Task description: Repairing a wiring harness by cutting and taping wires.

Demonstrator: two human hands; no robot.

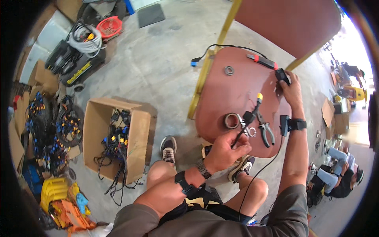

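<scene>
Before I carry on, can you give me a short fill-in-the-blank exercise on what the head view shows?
1. The left hand holds a black cable with a ____ tip.
2. The pliers lie on the chair's ____, not its backrest.
3. The cardboard box of tangled cables stands to the chair's ____ in this view.
4. The cord trailing past the chair ends in a ____ plug.

Missing words: yellow; seat; left; blue.
</scene>
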